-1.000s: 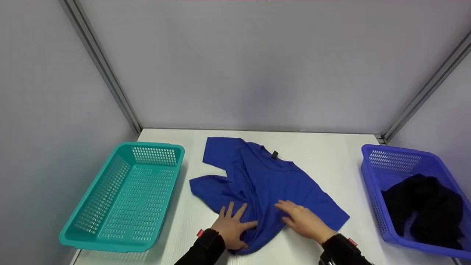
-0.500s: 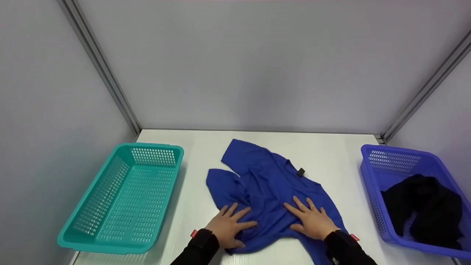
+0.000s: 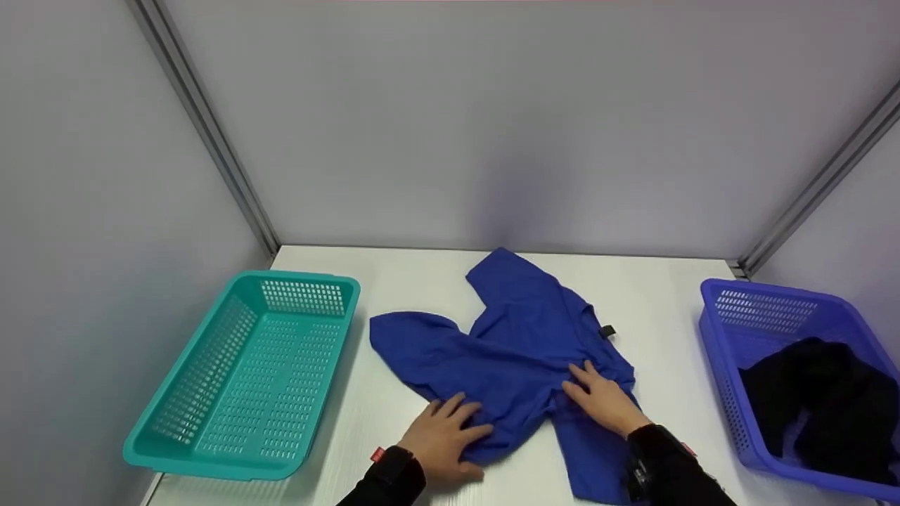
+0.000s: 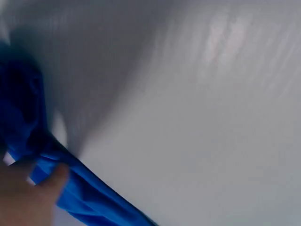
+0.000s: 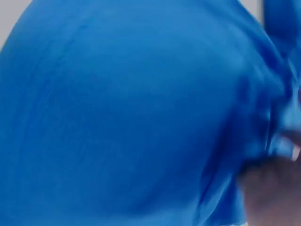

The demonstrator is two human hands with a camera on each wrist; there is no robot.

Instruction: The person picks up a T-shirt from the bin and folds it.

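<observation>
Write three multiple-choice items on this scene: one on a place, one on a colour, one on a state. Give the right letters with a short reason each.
1. Where does the black garment lie?
A. in the blue basket
B. in the teal basket
C. on the table

2. What colour is the shirt under the hands?
A. red
B. blue
C. white

3. How is the left hand on the shirt?
A. lifted clear of it
B. holding it in the air
C. resting on it, fingers spread

Key: 1 A, the dark cloth sits inside the blue basket at the right. 2 B, the cloth is plainly blue. 3 C, it lies on the shirt's near edge, as the right hand does further right.
</observation>
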